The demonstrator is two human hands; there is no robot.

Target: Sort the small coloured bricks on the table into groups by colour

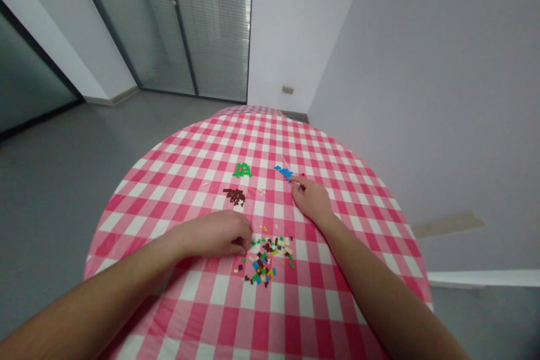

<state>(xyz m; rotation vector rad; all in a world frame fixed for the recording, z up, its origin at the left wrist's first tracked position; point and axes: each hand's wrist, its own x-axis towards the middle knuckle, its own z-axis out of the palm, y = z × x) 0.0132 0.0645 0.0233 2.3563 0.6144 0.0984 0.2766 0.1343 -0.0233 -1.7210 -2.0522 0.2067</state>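
A loose pile of mixed small toy bricks [262, 264] in brown, green, blue, yellow and white lies on the checked tablecloth in front of me. My left hand [223, 233] rests at the pile's left edge with its fingers curled down; whatever is between them is hidden. Farther off, the fingertips of my right hand [311, 198] are pinched together right beside a small heap of blue bricks [284, 172]. Anything in that pinch is too small to make out. Left of the blue heap are a heap of green bricks [242, 170] and one of dark brown bricks [235, 197].
The round table wears a red-and-white checked cloth [202, 298]. A few pale bricks [261, 192] lie between the heaps, and a red piece [302, 174] sits just beyond my right hand. A glass partition [211, 28] stands behind; a grey wall [442, 95] rises at right.
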